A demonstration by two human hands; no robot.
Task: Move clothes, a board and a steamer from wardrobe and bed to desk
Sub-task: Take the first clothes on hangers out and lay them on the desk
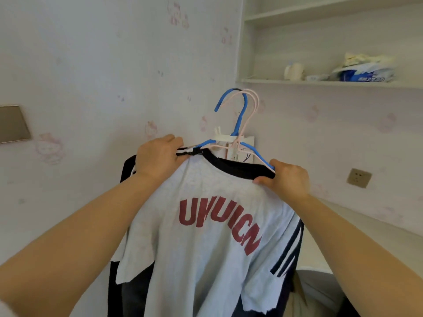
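A light grey T-shirt [206, 259] with red letters and a black collar hangs in front of me on a blue hanger [240, 115]; pink hangers [253, 104] are bunched with it. Dark garments [128, 170] with white stripes hang behind the shirt. My left hand [158, 159] grips the shirt's left shoulder together with the hangers' arm. My right hand [289, 178] grips the right shoulder at the collar and the blue hanger's end. The hanger hooks stand free in the air, above a white wall hook [223, 136].
A white desk top [375, 234] runs along the right wall, with a wall socket [359, 178] above it. Open white shelves [320, 82] at the upper right hold a small bottle [294, 70] and plastic packets [364, 69]. A metallic wall plate [12, 124] is at the left.
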